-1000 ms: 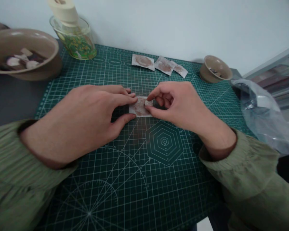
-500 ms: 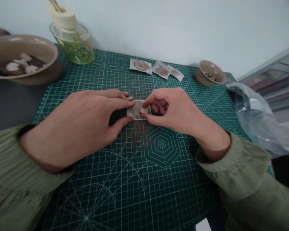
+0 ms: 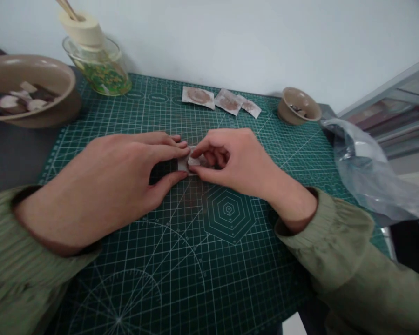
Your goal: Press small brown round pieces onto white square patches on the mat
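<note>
A small pale paper piece with brownish smudges [image 3: 182, 165] lies flat on the green cutting mat [image 3: 150, 251]. At its left end rests my left hand [image 3: 125, 172], thumb and fingers stretched out and apart, tips touching the paper's upper and lower edges. My right hand [image 3: 235, 160] pinches a small whitish block [image 3: 194, 161] between thumb and index finger, against the paper. The other right fingers are curled in and hide the paper's right part. What the block is made of cannot be made out.
Three brown-marked paper pieces [image 3: 198, 96] lie along the wall. A large brown bowl [image 3: 63, 104] with pale and dark pieces stands left, beside a glass holder with green decoration [image 3: 108, 77]. At right are a small brown bowl [image 3: 289, 111] and a clear plastic bag [image 3: 366, 163].
My right hand has slid the whitish block leftward across the paper, closer to my left fingertips. My left hand keeps its place on the paper; the whole view has shifted slightly.
</note>
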Motion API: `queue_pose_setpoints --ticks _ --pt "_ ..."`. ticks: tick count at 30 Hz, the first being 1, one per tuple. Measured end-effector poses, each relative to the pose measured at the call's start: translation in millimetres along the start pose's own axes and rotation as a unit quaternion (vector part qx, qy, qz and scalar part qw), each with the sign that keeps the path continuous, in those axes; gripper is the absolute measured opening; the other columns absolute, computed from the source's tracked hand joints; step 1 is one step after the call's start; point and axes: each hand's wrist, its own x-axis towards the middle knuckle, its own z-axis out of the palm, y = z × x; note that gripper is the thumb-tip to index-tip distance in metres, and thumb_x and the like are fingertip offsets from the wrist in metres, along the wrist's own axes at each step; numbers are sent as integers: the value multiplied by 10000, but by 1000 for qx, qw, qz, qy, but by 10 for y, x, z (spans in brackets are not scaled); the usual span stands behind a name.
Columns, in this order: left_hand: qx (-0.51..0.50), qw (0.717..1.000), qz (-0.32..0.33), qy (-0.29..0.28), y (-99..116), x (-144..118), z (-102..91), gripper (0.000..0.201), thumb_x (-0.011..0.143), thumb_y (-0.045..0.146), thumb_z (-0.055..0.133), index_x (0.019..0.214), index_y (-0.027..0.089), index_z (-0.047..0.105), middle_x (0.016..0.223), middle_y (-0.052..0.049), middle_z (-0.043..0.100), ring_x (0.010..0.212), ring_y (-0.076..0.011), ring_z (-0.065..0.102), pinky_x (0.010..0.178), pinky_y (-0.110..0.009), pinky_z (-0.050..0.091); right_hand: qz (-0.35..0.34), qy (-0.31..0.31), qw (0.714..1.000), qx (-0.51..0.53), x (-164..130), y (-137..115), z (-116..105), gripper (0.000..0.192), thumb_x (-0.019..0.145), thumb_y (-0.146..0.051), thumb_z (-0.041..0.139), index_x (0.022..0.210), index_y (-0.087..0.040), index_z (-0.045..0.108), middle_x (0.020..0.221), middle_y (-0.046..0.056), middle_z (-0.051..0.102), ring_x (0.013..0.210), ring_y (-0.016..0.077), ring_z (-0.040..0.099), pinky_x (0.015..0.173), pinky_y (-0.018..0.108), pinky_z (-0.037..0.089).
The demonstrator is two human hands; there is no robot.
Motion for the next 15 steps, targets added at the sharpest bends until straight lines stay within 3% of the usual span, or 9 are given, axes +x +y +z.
queue_pose_setpoints --ticks 3,6,10,15 --pt "-43 999 -4 8 -8 8 16 445 1199 534 628 1535 303 806 1511 -78 863 1196 -381 891 1040 -564 758 56 42 987 147 -13 -20 16 273 955 -385 1036 1054 -182 883 781 -17 776 638 133 667 601 285 518" --pt "-145 986 -31 78 57 55 -3 423 1158 524 752 1523 313 797 1477 -64 865 1262 -329 876 1138 -481 738 74 80 958 265 -24 -42 5 390 871 -388 1122 1053 -185 843 823 2 830 660 150 749 600 262 582" --pt "-230 960 -55 150 175 120 -50 200 1129 465 843 1244 302 851 1191 -9 918 1063 -230 889 1003 -364 741 43 44 940 336 -30 -47 0 421 845 -256 1137 1098 -192 806 975 39 909 775 167 853 692 243 663" --pt "-259 948 -59 177 230 123 -59 108 1105 362 886 1181 292 856 1106 5 918 979 -196 887 896 -311 734 28 1 926 376 -40 -36 12 426 858 -125 1092 1150 -200 792 996 37 930 854 196 932 710 217 685"
